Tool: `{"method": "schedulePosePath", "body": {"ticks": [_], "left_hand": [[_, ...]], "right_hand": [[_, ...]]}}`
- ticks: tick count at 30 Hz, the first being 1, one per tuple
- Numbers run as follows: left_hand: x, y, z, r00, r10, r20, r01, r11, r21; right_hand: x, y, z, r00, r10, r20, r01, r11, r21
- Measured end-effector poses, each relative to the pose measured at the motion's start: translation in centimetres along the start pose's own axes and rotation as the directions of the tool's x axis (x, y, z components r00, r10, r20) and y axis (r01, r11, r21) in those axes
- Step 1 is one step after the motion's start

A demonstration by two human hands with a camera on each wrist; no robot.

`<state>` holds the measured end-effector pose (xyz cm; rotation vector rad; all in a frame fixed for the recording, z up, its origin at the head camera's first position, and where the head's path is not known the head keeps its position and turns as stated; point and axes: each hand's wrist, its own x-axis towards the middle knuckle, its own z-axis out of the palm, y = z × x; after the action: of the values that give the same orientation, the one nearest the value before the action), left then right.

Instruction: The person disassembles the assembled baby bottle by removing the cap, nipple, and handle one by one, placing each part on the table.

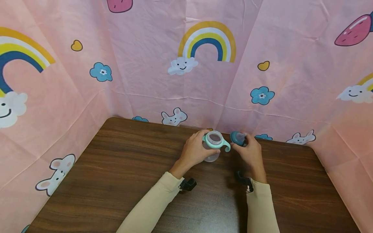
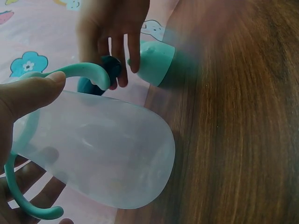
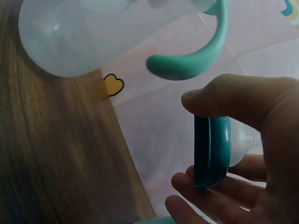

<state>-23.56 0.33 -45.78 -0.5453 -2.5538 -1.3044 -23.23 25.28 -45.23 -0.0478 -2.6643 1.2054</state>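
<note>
My left hand (image 1: 193, 149) grips a translucent baby bottle (image 1: 211, 158) by its neck, near the mint two-handled ring (image 1: 227, 148). The bottle's open mouth faces up towards the head camera. To its right, my right hand (image 1: 253, 152) holds a dark teal bottle collar (image 3: 212, 151) between thumb and fingers. A clear nipple (image 3: 242, 140) sticks out of the collar towards the palm. The collar and the bottle are apart, with a small gap between them. A mint cap (image 2: 157, 63) stands on the table beyond the right hand, mostly hidden from the head view.
The dark wooden table (image 1: 116, 168) ends just behind the hands at a pink printed cloth (image 1: 145, 64), which also rises at both sides. A black wrist strap (image 1: 187, 184) is at the left cuff, another (image 1: 244, 182) at the right.
</note>
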Motion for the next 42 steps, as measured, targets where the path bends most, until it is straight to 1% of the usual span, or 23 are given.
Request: {"method": "schedulePosePath", "body": {"ticks": [6,10,15,20,26,29,35,42], "left_hand": [[0.1,-0.1,0.1,1.000,0.002,-0.003,-0.002,1.000,0.006],[0.1,0.0,0.1,1.000,-0.001,0.002,0.001,1.000,0.001],[0.1,0.0,0.1,1.000,-0.007,0.005,0.007,1.000,-0.013],[0.2,0.0,0.0,1.000,-0.005,0.004,0.005,1.000,-0.001],[0.2,0.0,0.1,1.000,0.002,0.007,-0.002,1.000,-0.008],[0.2,-0.1,0.1,1.000,0.005,0.004,-0.005,1.000,-0.010],[0.2,-0.1,0.2,1.000,0.006,0.001,-0.006,1.000,-0.013],[0.1,0.0,0.1,1.000,0.000,0.001,0.000,1.000,-0.013]], "right_hand": [[0.2,0.4,0.2,0.998,0.047,0.047,-0.045,0.998,-0.036],[0.5,0.9,0.6,0.997,0.046,0.062,-0.042,0.997,-0.067],[0.6,1.3,0.8,0.995,0.046,0.086,-0.039,0.996,-0.082],[0.6,1.3,0.8,0.996,0.033,0.086,-0.025,0.996,-0.088],[0.5,1.1,1.0,0.997,0.009,0.083,0.002,0.992,-0.126],[0.5,1.1,1.1,0.996,0.001,0.091,0.013,0.988,-0.153],[0.5,1.1,1.5,0.992,0.014,0.128,0.011,0.980,-0.198],[0.4,1.0,2.3,0.990,-0.006,0.141,0.034,0.979,-0.200]]}}
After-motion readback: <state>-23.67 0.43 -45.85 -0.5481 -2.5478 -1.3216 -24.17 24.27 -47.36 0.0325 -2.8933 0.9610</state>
